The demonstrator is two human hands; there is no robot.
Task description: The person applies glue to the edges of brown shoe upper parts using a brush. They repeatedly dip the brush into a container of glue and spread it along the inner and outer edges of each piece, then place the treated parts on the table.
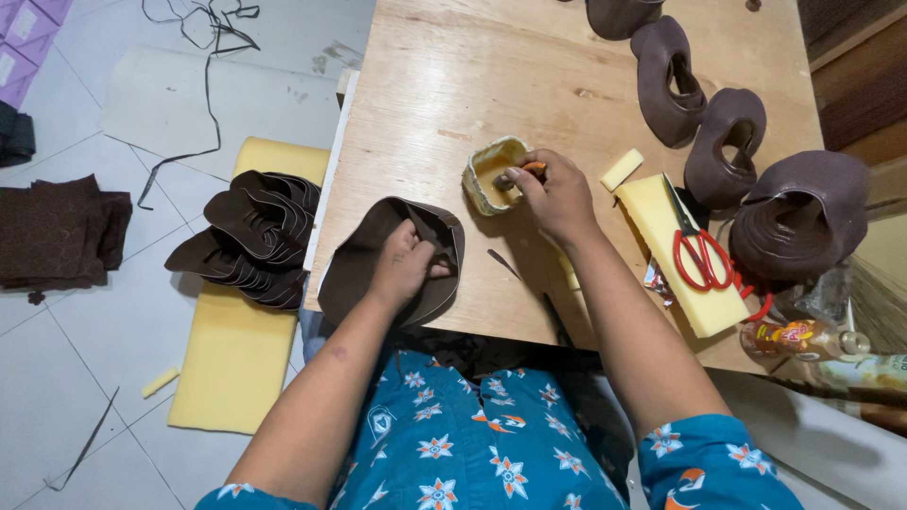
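Left hand [404, 264], fingers curled, pins a brown shoe upper [364, 255] flat at the plywood table's [453, 76] near edge, steadying it. Right hand [556, 196] pinches a small brush [520, 175] dipped into the adjacent glue pot [487, 170], within easy reach.

Glue tub [493, 173] sits on table [453, 76], scissors [697, 247] to its right.

the right hand [557, 196] covers most of the small tool it dips into the glue tub [493, 174]. the topmost brown shoe upper [619, 14] is cut off by the frame's edge.
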